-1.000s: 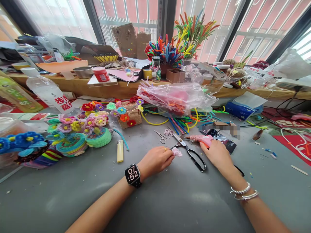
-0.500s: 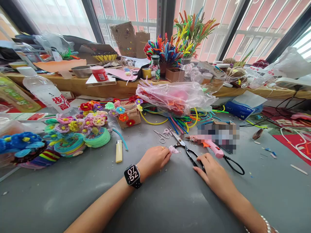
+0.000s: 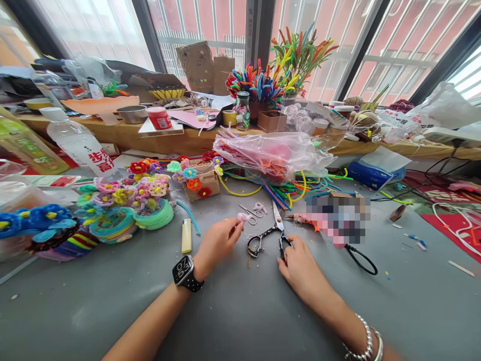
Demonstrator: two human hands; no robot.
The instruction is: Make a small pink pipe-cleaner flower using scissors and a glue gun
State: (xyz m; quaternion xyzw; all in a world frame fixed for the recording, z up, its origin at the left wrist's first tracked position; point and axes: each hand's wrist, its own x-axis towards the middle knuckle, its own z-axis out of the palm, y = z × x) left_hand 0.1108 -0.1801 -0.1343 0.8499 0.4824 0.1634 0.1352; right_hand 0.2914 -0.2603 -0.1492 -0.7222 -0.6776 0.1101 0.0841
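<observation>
My left hand, with a black watch on the wrist, is closed with a small pale pink fuzzy pipe-cleaner piece pinched at its fingertips, raised over the grey table. My right hand grips one handle loop of the large black-handled scissors. Their blades point away from me, and the other loop lies spread to the left. Just beyond the pink piece is a small pair of scissors. A pale yellow lighter stands out left of my left hand.
A pink glue gun, partly pixelated, lies right of the scissors. Pipe-cleaner flower pots crowd the left side. Behind are a flower-trimmed basket, a plastic bag over loose pipe cleaners, and a blue tissue pack. A cluttered ledge runs along the windows.
My left hand has moved left and lifted the pink piece away from the large scissors. The scissors' handles have spread apart, and my right hand has shifted left with them.
</observation>
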